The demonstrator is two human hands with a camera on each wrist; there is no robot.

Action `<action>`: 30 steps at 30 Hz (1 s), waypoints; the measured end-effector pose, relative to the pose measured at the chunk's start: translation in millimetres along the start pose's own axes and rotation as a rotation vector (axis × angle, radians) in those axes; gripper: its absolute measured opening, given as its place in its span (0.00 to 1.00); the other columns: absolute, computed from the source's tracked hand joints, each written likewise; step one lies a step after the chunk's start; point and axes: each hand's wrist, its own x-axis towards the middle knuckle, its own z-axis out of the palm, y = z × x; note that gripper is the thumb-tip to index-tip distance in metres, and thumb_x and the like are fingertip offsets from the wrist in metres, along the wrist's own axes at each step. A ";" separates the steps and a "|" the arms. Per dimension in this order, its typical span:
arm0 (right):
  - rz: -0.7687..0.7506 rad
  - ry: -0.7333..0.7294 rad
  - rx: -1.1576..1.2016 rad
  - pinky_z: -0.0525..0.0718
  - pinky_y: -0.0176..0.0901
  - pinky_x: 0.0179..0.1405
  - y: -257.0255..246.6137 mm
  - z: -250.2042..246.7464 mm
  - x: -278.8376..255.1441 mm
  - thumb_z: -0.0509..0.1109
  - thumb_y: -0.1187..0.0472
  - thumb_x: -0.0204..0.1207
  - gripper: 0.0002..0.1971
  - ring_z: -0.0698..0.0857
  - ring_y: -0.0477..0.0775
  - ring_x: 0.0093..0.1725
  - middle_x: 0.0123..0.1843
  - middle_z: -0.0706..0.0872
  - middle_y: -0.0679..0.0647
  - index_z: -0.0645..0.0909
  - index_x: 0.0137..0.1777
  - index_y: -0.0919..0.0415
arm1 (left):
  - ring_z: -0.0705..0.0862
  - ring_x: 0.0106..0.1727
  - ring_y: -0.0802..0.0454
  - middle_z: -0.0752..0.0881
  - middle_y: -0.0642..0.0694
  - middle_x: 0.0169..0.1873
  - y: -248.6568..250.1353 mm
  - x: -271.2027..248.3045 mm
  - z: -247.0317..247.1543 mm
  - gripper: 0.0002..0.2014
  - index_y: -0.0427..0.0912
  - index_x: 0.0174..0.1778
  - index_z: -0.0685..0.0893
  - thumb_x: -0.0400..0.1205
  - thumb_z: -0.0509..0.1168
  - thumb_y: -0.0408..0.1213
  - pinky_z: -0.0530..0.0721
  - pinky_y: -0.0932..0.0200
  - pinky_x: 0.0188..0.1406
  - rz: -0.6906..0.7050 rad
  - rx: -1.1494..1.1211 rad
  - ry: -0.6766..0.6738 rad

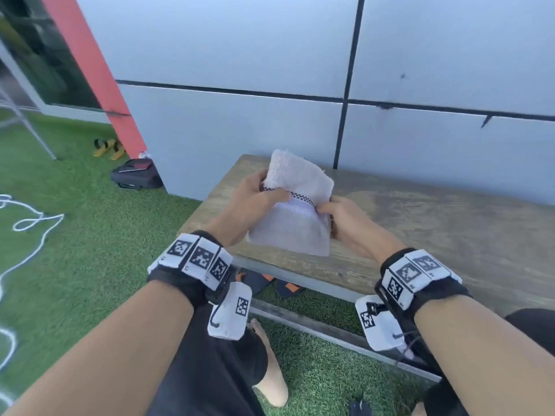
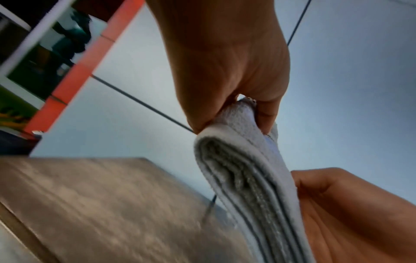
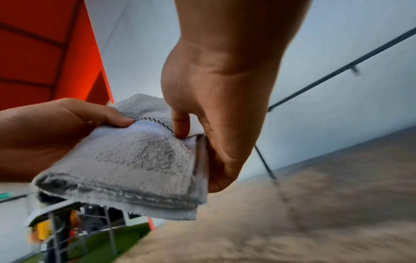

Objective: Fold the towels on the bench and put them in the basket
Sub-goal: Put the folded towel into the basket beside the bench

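Observation:
A small white towel with a dark checked stripe is folded into a thick pad of several layers and held lifted above the left end of the wooden bench. My left hand pinches its left edge, thumb on top. My right hand pinches the right edge. In the left wrist view the stacked layers of the towel show edge-on below my left hand, with my right hand behind. The right wrist view shows the towel between my right hand and my left hand. No basket is in view.
The bench stands against a grey panelled wall. Artificial grass covers the ground, with a white rope, a black bag and yellow sandals at the left. Dark sandals lie under the bench.

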 end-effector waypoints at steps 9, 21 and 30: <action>-0.294 -0.327 -0.188 0.90 0.55 0.55 -70.2 173.1 42.5 0.75 0.60 0.79 0.16 0.91 0.53 0.55 0.57 0.91 0.56 0.80 0.65 0.59 | 0.91 0.49 0.40 0.91 0.35 0.53 -29.7 -94.5 -189.0 0.12 0.45 0.55 0.82 0.79 0.76 0.38 0.88 0.39 0.50 -0.096 -0.006 0.479; -0.247 -0.647 -0.719 0.87 0.58 0.51 96.2 341.6 120.2 0.80 0.52 0.73 0.13 0.90 0.56 0.46 0.46 0.91 0.53 0.79 0.50 0.54 | 0.87 0.39 0.46 0.86 0.44 0.42 -307.5 -134.2 -233.4 0.14 0.42 0.51 0.78 0.79 0.76 0.41 0.90 0.48 0.42 -0.657 -0.145 0.660; -0.389 -0.728 -1.119 0.72 0.43 0.27 218.8 380.6 133.0 0.73 0.56 0.79 0.25 0.84 0.53 0.37 0.44 0.81 0.54 0.60 0.64 0.55 | 0.85 0.53 0.48 0.82 0.44 0.55 -448.4 -120.6 -187.3 0.22 0.42 0.64 0.69 0.81 0.73 0.38 0.92 0.45 0.50 -1.055 -0.140 0.609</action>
